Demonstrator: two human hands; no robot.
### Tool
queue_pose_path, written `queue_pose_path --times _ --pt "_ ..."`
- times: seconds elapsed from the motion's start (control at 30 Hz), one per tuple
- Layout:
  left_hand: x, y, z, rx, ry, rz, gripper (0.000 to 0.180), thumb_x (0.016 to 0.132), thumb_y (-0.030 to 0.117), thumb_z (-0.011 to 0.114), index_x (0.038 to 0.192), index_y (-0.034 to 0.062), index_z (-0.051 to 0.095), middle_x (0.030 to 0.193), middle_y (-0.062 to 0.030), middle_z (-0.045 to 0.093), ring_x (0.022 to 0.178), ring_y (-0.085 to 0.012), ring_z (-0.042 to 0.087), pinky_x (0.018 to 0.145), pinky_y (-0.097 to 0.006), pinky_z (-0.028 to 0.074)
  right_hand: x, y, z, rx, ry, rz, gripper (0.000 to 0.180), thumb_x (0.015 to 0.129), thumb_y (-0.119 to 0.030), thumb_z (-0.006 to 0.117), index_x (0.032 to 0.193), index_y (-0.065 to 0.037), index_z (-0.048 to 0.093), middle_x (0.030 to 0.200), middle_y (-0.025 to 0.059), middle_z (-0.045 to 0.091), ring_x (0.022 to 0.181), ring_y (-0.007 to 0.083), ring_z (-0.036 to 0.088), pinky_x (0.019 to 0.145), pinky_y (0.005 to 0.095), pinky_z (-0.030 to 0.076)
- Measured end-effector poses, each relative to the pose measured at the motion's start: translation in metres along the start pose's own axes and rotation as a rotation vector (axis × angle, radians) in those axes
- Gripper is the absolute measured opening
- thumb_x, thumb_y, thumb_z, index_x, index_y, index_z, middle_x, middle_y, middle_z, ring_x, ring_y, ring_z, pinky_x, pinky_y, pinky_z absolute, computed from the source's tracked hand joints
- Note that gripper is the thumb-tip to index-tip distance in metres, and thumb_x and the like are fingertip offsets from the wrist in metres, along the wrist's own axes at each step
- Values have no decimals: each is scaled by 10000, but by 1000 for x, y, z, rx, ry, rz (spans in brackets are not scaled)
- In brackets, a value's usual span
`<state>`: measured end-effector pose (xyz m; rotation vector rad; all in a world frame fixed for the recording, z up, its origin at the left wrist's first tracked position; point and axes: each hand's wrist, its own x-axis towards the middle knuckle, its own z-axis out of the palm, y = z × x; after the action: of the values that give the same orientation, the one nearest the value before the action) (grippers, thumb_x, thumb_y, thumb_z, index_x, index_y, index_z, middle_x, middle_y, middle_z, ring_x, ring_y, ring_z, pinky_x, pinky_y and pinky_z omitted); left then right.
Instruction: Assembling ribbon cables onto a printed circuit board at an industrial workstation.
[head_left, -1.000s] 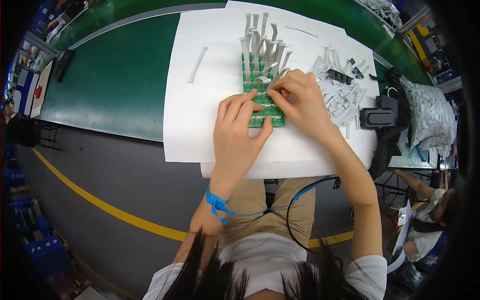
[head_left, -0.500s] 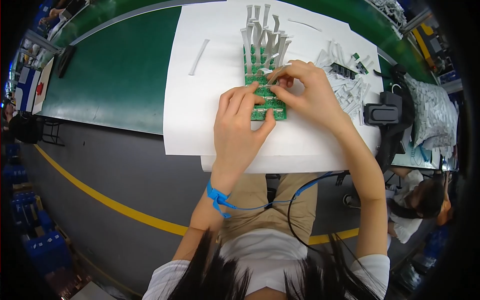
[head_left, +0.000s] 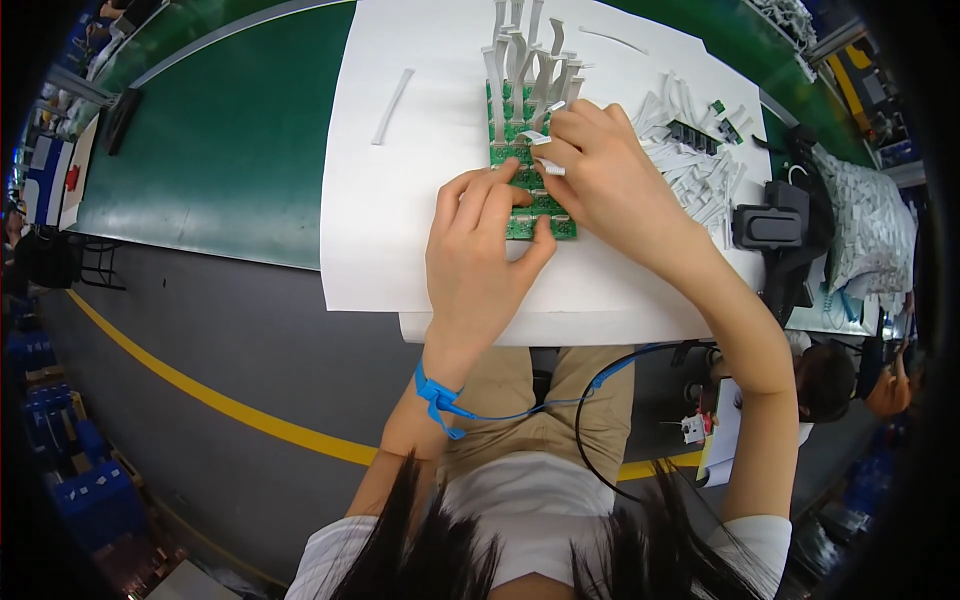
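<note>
Your right hand (head_left: 605, 158) pinches a flat, whitish cable (head_left: 552, 168); the gridded green board (head_left: 523, 178) lies under your spread left hand (head_left: 480, 230).

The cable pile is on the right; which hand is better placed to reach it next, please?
Right, I think: the right hand is nearer the cable pile; the left hand is farther left, on the board.
</note>
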<state>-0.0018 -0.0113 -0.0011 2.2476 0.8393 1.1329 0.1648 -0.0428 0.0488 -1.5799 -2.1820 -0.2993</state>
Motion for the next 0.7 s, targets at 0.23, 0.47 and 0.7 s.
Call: queue_pose_path --times 0.23,0.47,0.7 --pt "0 0 1 -38 -6 -23 221 741 73 754 933 33 651 1209 -100 672 1138 -301 564 920 -392 501 -15 -1 13 103 113 164 158 778 -8 731 931 -32 700 864 55 584 837 250 542 733 361 383" --pt "-1 -2 2 0 11 29 224 749 98 748 930 53 622 1212 -102 651 1124 -302 575 897 -390 516 -12 -7 9 23 62 194 134 793 -23 734 922 -44 711 851 58 588 831 256 543 736 356 394" --pt "-1 -1 2 -33 -8 -25 232 747 81 757 948 39 650 1229 -99 668 1149 -301 563 924 -394 504 -18 2 4 337 40 342 102 815 -74 725 903 -34 690 787 47 602 839 237 574 763 357 419"
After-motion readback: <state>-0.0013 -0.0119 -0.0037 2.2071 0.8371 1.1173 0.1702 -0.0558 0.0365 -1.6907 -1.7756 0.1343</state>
